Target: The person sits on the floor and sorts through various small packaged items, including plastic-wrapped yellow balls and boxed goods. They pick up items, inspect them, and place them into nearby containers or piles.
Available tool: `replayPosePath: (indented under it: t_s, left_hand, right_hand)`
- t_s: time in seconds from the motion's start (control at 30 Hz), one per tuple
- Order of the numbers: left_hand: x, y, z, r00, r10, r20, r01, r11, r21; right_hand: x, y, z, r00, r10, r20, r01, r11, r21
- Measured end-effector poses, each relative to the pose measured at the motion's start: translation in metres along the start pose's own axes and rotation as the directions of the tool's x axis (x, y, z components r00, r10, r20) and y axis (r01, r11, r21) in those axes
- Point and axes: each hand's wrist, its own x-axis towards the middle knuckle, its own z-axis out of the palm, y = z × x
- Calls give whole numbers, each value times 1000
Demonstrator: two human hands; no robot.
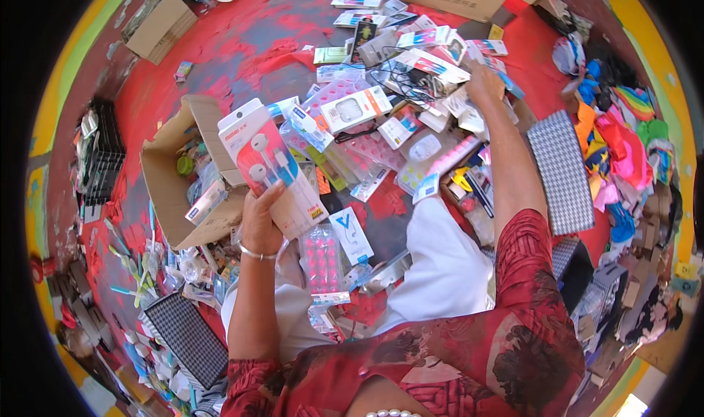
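Far left: open carton (158, 186) held a few packets, a small white box (207, 202) lying by its rim. Next, left hand (260, 223) had its fingers closed on the lower edge of a pink-and-white earphone box (268, 164), tilted up beside the carton. Centre: heap of small packages (403, 127), jumbled on the red floor (220, 54). Right hand (484, 83) was at the heap's right side; fingertips hidden, couldn't tell if gripping. Progress, my read: early. Carton part-filled, heap mostly unsorted, earphone box not yet set down.
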Motion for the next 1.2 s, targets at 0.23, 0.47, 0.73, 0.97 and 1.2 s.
replayPosePath:
  t_s: [0.23,0.47,0.73,0.97,1.2]
  left_hand:
    - [7,-3,-6,970,-147,-194,144,989,-34]
    - [9,-4,-8,975,-107,-197,98,994,-54]
    - [-2,0,-4,995,-100,-9,99,992,-82]
    - [-8,7,1,998,32,54,-27,996,-91]
    - [-5,9,-6,975,184,126,-193,979,61]
  right_hand:
    - [71,-7,101,993,-115,-39,110,986,-127]
    - [62,-29,141,997,-70,25,69,997,21]
    - [-71,-78,124,910,-399,111,384,914,130]
    - [-72,-67,7,997,37,70,-79,570,818]
    - [-157,-131,-109,790,-348,505,-497,118,859]
